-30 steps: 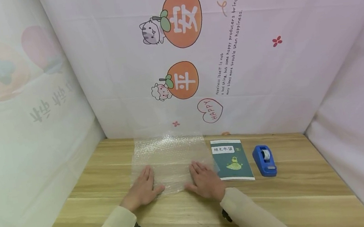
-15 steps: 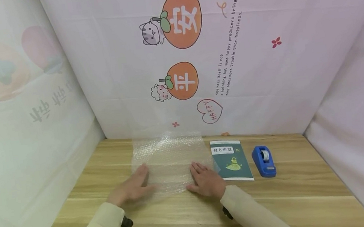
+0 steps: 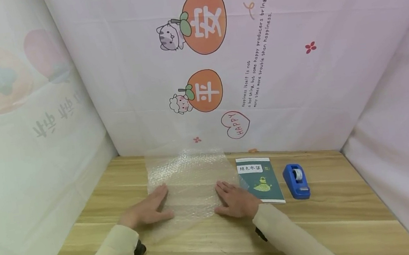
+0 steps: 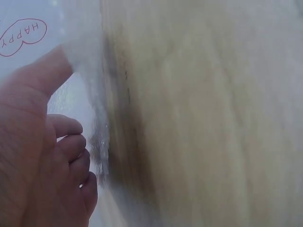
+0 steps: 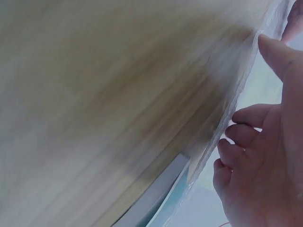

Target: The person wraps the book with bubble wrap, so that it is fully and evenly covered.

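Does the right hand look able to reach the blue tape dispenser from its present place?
Probably yes. The right hand rests on the bubble wrap, and only the flat green booklet seems to lie between it and the blue tape dispenser, which stands uncovered.

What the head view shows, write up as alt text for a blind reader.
A person's left hand and right hand rest on either side of a clear bubble-wrap sheet on a wooden table. To the right lie a green booklet and, beyond it, a blue tape dispenser. White cloth with cartoon prints hangs behind.
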`<action>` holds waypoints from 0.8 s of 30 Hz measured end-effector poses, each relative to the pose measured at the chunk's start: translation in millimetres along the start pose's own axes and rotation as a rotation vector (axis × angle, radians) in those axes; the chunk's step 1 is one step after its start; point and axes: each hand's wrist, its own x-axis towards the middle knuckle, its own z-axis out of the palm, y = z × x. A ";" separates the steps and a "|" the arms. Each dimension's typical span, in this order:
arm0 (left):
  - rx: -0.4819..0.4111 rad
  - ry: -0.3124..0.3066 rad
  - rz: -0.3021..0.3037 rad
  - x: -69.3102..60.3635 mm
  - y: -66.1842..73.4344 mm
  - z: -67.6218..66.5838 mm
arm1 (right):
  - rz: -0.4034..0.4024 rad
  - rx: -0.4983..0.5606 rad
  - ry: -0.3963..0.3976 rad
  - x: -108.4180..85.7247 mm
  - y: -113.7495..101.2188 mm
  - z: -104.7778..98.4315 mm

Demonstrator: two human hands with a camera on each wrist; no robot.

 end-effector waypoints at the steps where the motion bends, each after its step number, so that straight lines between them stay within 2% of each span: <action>1: 0.000 -0.003 -0.003 0.6 -0.2 1.2 | 0.001 0.002 -0.004 -0.2 0.9 -0.7; 8: 0.021 -0.019 -0.034 3.2 6.5 7.7 | 0.007 0.010 -0.004 -2.5 5.4 -2.4; 15: 0.039 0.002 -0.035 2.6 16.7 11.4 | 0.018 -0.025 0.013 -5.0 3.8 -3.2; 24: 0.050 0.023 -0.071 4.1 30.1 19.5 | 0.028 0.012 0.063 -7.8 -4.7 -0.7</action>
